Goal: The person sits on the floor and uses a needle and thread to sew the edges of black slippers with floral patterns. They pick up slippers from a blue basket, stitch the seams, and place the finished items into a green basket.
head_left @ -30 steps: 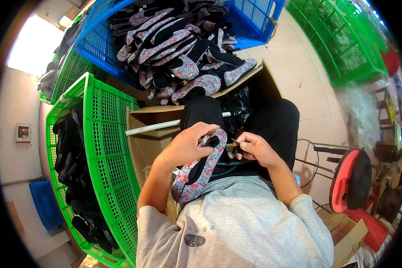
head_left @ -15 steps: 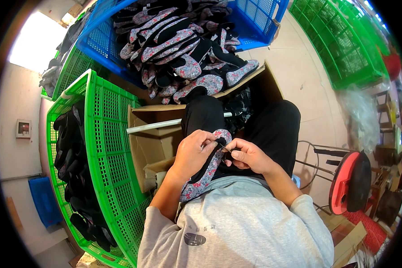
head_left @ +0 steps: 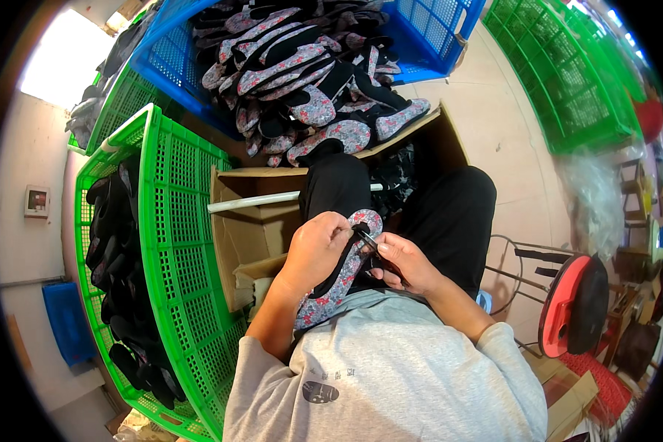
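Open brown cardboard box (head_left: 247, 236) beside the green crate (head_left: 177, 243); small white wall panel (head_left: 35, 201) far left.

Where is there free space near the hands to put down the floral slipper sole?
Free: pale floor between blue plastic crate and right green crate; inside open cardboard box. Crowded: lap, where left hand and right hand hold the sole.

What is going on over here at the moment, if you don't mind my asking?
A seated person holds a floral shoe upper over their lap. The left hand grips it, while the right hand works at its black edge with a small dark tool; I cannot tell what kind. A blue crate ahead is heaped with similar floral pieces, a green crate on the left holds dark ones, and a cardboard box sits between.
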A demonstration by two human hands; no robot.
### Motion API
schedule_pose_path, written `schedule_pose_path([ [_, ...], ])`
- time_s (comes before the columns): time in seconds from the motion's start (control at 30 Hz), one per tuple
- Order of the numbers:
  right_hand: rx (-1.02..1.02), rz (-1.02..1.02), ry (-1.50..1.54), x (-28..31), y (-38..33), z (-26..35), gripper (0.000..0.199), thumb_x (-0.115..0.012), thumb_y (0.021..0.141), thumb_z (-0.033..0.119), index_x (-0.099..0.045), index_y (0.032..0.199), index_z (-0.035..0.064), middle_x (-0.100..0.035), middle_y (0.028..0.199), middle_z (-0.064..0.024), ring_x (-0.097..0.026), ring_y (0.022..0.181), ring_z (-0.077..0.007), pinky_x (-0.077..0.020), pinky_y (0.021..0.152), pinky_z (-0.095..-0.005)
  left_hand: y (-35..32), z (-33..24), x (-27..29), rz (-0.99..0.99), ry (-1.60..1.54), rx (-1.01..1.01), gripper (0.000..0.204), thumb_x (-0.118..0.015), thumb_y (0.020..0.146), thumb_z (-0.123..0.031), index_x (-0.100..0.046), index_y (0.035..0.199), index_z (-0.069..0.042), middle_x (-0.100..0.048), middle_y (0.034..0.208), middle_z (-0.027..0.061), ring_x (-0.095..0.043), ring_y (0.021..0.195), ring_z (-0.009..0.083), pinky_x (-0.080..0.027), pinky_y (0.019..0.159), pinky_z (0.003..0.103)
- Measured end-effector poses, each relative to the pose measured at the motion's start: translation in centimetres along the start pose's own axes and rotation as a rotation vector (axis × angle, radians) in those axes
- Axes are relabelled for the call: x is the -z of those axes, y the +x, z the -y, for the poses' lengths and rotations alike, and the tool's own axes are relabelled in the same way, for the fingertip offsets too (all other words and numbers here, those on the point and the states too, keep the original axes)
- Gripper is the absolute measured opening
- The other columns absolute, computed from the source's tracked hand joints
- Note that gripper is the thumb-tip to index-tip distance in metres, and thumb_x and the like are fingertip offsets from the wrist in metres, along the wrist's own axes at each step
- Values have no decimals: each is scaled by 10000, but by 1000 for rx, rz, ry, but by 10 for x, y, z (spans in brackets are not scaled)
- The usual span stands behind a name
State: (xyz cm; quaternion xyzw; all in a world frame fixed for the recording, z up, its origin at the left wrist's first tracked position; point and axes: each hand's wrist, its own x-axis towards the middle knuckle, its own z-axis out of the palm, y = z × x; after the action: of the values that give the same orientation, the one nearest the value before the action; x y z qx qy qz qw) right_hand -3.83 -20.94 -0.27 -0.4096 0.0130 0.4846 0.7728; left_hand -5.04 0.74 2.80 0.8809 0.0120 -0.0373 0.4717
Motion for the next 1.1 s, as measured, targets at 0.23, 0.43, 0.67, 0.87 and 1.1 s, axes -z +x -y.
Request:
schedule_pose_path([
  [0.23,-30,0,99,-2,3,-3,297,-453,1062,319,-570,1171,69,-605,767,-75,-360,424,-44,-278,386,-191,1,4,0,34,-95,49,73,-647,868,-61,-648,927,-20,-657,803,137,-648,737,283,-505,675,348],
  [0.43,-27,-33,156,-3,7,-11,299,-456,1060,322,-576,1168,71,-603,751,-76,-355,419,-44,-264,376,-193,-1,1,0,81,-149,77,51,-636,885,-41,-651,921,-9,-659,798,94,-632,722,192,-503,673,299],
  [0.67,-7,-92,142,-10,10,-12,296,-464,1058,325,-580,1156,70,-591,729,-70,-346,431,-39,-253,382,-194,-1,5,-2,135,-213,80,33,-625,915,-3,-648,926,18,-688,827,44,-631,742,78,-510,680,237],
  [0.87,14,-96,118,-7,10,-14,285,-477,1054,316,-584,1149,69,-586,717,-70,-342,422,-41,-250,378,-195,1,0,1,124,-125,95,30,-628,904,5,-648,922,19,-668,800,35,-625,733,77,-500,661,236],
  [1.1,12,-75,120,-3,10,-16,260,-477,1053,290,-581,1147,71,-582,703,-67,-340,403,-39,-248,367,-191,6,17,-9,-4,-385,218,122,-625,902,-61,-684,982,9,-704,787,104,-679,703,161,-528,666,280],
])
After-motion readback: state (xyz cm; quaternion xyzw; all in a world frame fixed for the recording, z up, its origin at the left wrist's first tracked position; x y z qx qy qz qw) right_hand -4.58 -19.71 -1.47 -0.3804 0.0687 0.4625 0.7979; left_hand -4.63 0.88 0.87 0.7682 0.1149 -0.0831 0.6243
